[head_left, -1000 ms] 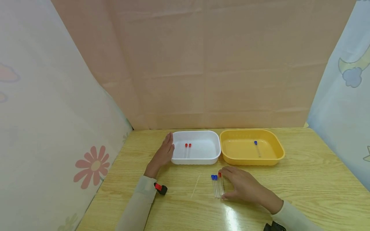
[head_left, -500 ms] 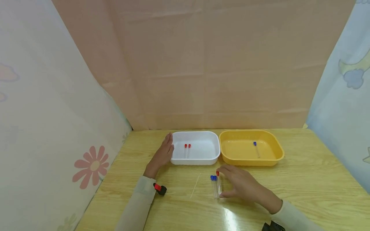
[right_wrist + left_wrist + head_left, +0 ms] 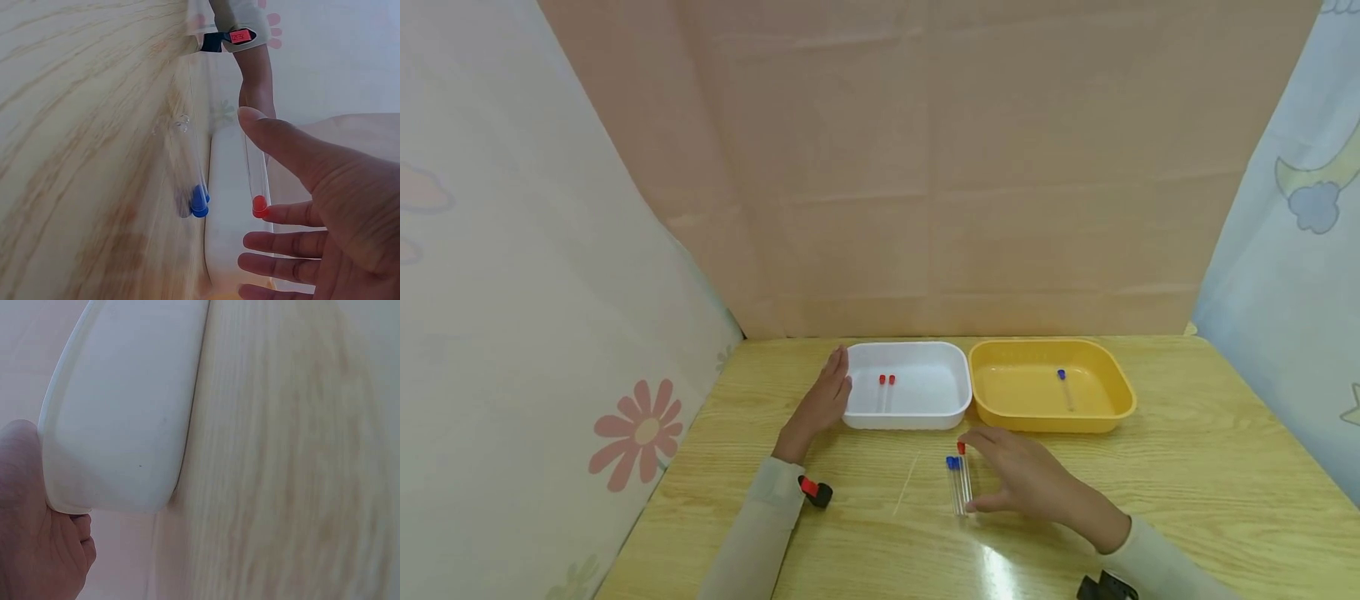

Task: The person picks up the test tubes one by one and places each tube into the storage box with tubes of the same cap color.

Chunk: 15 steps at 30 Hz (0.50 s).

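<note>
My right hand (image 3: 1030,479) pinches a red-capped test tube (image 3: 255,165) lengthwise, thumb at the clear end and index fingertip at the cap. Its other fingers are spread in the right wrist view. Just left of it, two blue-capped test tubes (image 3: 953,483) lie side by side on the table. My left hand (image 3: 820,404) holds the left end of a white tray (image 3: 932,387), thumb at the rim and fingers bent around the outside in the left wrist view. Inside that tray lie two red-capped test tubes (image 3: 886,393).
A yellow tray (image 3: 1015,400) stands right beside the white one, with one blue-capped test tube (image 3: 1065,390) in it. The wooden table (image 3: 1210,467) runs back to a brown paper backdrop (image 3: 925,167). Patterned cloth hangs at both sides.
The red-capped tube has been picked up from beside the blue-capped ones. My right hand has shifted slightly left with it. The left hand keeps its place on the white tray.
</note>
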Tool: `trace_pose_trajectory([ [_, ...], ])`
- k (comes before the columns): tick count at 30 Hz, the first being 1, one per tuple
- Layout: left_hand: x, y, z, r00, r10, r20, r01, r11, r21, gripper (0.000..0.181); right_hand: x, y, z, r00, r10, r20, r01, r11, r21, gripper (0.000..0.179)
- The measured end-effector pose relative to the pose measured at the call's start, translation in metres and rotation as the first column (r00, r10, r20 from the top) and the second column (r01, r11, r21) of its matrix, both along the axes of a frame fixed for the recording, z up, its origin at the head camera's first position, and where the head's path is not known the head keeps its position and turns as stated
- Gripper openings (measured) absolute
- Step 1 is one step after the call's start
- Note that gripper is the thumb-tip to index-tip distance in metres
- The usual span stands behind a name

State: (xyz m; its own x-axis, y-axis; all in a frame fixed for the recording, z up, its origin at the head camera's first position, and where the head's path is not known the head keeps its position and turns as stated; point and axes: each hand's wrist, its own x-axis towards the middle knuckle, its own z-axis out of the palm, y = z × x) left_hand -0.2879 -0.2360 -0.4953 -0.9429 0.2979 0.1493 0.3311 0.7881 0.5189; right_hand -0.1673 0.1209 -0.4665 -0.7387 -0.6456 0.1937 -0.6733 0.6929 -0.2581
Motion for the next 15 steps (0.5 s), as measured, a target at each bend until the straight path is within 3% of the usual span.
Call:
trace_pose_trajectory([
  [15,-0.0002,0.001,-0.0004,1.0,0.001,-0.012,-0.001,1.0,0.009,0.06,0.0009,-0.0053,0.006,1.0,0.018,-0.022,-0.018,1.0,-0.007,0.09],
])
